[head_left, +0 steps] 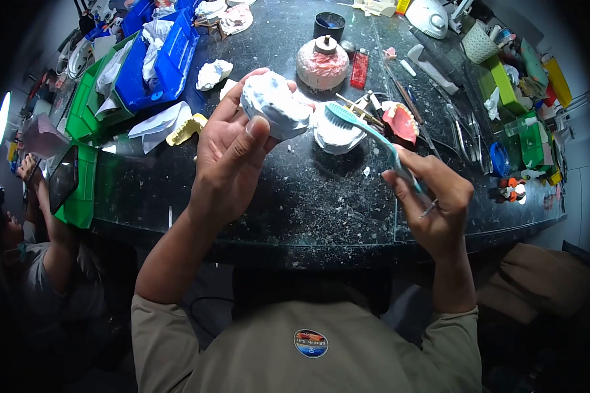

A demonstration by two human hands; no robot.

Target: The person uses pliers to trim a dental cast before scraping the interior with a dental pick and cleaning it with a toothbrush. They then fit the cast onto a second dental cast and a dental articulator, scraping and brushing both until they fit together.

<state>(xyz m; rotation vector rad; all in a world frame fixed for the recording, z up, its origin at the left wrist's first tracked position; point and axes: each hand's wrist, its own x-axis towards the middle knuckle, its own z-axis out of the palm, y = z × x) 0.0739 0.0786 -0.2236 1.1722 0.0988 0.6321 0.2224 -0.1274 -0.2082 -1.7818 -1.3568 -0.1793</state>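
Observation:
My left hand (233, 144) is closed around a white plaster dental cast (275, 108), held above the dark bench; glare washes out its detail. In my right hand (436, 196) is a teal brush (367, 128), gripped by its handle, bristles facing down and left. The brush head is apart from the cast, to its right. Below the brush head, a second white plaster piece (337, 136) rests on the bench. Just right of that lies a pink denture base with teeth (402, 123). A yellowish cast (187, 130) lies left of my left hand.
A pink-stained spirit lamp (322, 63) and a red lighter (359, 69) stand farther back. Blue bins (177, 62) and green bins (78, 131) line the left. Metal tools (473, 141) lie at right. Another person's arm (49, 216) shows at far left.

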